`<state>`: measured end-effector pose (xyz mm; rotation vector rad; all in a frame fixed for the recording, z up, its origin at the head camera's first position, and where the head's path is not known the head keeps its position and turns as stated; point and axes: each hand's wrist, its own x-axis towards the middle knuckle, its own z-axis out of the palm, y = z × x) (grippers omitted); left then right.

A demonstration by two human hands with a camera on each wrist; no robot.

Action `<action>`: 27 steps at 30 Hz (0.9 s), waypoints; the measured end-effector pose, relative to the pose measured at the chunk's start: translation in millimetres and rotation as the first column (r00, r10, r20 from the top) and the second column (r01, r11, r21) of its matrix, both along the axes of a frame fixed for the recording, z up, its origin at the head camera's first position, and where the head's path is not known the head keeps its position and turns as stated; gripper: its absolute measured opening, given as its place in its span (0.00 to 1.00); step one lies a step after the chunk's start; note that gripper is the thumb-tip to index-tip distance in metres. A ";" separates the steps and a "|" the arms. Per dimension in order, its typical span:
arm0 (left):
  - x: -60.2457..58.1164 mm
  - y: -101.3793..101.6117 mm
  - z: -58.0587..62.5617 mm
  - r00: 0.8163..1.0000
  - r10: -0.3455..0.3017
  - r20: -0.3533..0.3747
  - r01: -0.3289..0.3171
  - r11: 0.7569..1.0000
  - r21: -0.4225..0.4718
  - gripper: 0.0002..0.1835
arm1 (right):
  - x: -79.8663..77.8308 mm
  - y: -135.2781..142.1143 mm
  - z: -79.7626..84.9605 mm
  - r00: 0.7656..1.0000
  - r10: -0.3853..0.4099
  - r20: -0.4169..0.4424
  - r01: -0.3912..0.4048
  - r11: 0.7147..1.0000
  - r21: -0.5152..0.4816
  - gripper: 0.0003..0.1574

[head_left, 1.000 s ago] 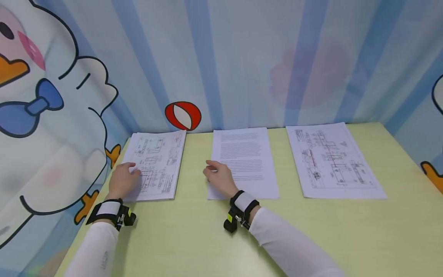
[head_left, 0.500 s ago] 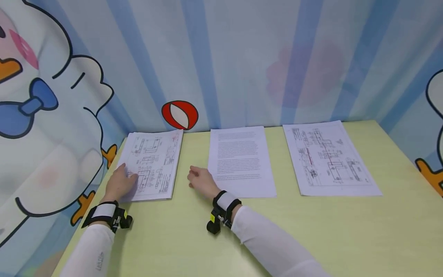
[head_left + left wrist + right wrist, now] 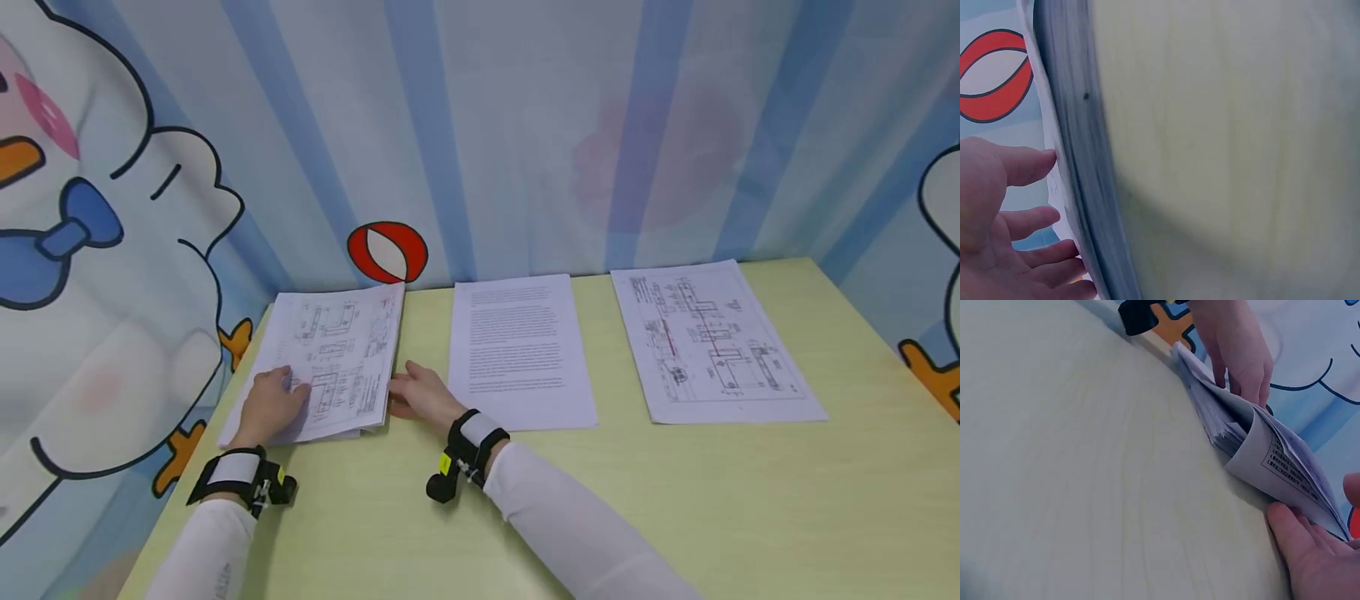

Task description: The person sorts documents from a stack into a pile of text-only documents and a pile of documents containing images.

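Observation:
A stack of printed paper sheets point(image 3: 337, 333) with technical drawings on top lies at the table's left. Its upper sheets bow up from the pile in the right wrist view, baring printed text underneath. My left hand point(image 3: 270, 408) rests on the top sheet near its lower left, fingertips pressing the paper with the fingers mostly straight. At the stack's right edge my right hand point(image 3: 427, 398) holds the raised sheets point(image 3: 1285, 469), fingers at their underside and thumb at the other side. In the left wrist view, the stack's thick edge point(image 3: 1079, 125) shows beside my left hand.
A text page point(image 3: 517, 350) lies in the middle of the pale yellow-green table point(image 3: 637, 500). Farther right is a drawing sheet point(image 3: 720, 342). A striped cartoon curtain point(image 3: 525, 142) stands behind the table.
My right hand has moved left from the text page to the stack's right edge. The upper sheets have lifted and shifted off the pile's outline. My left hand stays on top.

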<state>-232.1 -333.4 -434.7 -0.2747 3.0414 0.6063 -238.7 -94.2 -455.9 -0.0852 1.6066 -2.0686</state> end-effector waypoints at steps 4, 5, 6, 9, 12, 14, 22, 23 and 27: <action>0.4 4.0 -1.1 1.000 0.009 0.007 -0.009 1.000 0.005 0.32 | 0.4 -0.4 -1.0 0.998 -0.037 0.055 0.042 0.994 -0.098 0.46; 0.2 5.0 -1.1 1.000 0.013 0.007 -0.013 1.000 0.009 0.32 | 0.4 -0.5 -0.3 0.997 -0.043 0.063 0.050 0.993 -0.111 0.46; 0.4 6.3 -0.7 1.000 0.016 0.008 -0.016 1.000 0.012 0.33 | 0.5 -0.5 1.0 0.997 -0.045 0.069 0.053 0.992 -0.118 0.46; 0.9 10.1 0.5 1.000 0.026 0.014 -0.026 0.999 0.020 0.33 | 0.4 -0.4 4.3 0.998 -0.030 0.058 0.035 0.995 -0.095 0.41; 1.8 14.0 2.0 0.999 0.027 0.024 -0.027 0.999 0.016 0.33 | 0.6 0.0 4.9 0.999 -0.013 0.034 0.015 0.998 -0.055 0.32; 2.3 17.3 3.4 0.999 0.030 0.029 -0.030 0.999 0.016 0.33 | 0.5 -0.1 4.6 1.000 -0.013 0.020 0.014 1.000 -0.028 0.26; 6.0 31.6 2.9 0.999 0.023 0.030 -0.024 1.000 0.011 0.33 | -1.1 -1.5 1.2 0.998 -0.058 -0.032 0.061 0.993 0.105 0.28; 6.2 32.7 2.1 0.999 0.025 0.025 -0.026 0.999 0.020 0.33 | -2.0 -1.3 0.8 0.997 -0.068 -0.044 0.073 0.990 0.123 0.28; 5.4 36.9 0.9 0.999 0.038 0.014 -0.038 0.997 0.061 0.34 | -5.7 0.9 2.7 0.991 -0.101 -0.090 0.114 0.980 0.162 0.30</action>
